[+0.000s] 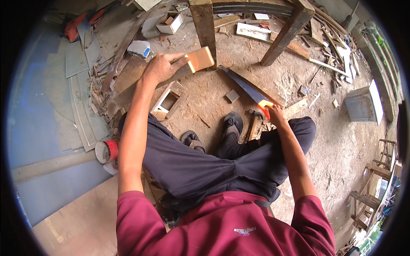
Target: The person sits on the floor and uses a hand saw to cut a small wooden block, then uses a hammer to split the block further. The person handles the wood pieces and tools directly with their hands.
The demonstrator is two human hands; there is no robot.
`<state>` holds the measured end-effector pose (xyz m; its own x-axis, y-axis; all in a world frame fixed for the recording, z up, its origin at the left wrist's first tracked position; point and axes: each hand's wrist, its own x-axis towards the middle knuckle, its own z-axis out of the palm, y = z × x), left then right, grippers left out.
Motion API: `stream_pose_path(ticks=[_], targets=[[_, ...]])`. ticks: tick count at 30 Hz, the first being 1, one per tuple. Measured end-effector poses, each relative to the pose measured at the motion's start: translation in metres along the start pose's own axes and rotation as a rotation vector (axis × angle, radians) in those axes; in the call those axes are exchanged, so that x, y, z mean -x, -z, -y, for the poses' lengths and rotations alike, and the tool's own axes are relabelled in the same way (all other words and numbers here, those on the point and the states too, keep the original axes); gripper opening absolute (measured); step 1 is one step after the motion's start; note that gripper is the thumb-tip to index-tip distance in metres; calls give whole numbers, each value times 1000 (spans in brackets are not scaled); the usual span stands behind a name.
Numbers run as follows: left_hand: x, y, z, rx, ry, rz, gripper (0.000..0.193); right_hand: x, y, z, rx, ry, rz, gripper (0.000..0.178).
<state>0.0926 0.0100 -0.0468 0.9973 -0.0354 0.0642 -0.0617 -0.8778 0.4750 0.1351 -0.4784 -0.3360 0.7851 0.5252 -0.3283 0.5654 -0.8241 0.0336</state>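
My left hand, raised at the upper left, is closed around a short wooden block with a smooth tan face and a paler cut edge. Lower on the right, my right hand grips the orange handle of a handsaw. Its dark blue blade slants up and left, the tip apart from the block. Beside my right hand lies a hammer, partly hidden. A small square wood piece rests on the ground left of the blade. Near my left knee sits an open wooden frame.
A wooden stand with thick legs rises at the far side. Scrap wood is heaped at the upper right. A white-edged box stands at right. A red tin is by my left leg, near pale sheets.
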Motion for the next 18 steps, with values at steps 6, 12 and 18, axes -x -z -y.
stream_pose_path(ticks=[6, 12, 18], targets=[[-7, -30, 101, -17, 268, 36, 57, -7, -5, 23, -410, -81, -142, 27], [-1, -50, 118, -14, 379, -61, 61, -18, -40, 80, -604, -446, 253, 39], [15, -64, 160, -104, 305, -230, 58, -19, -35, 135, -538, -710, 238, 34]])
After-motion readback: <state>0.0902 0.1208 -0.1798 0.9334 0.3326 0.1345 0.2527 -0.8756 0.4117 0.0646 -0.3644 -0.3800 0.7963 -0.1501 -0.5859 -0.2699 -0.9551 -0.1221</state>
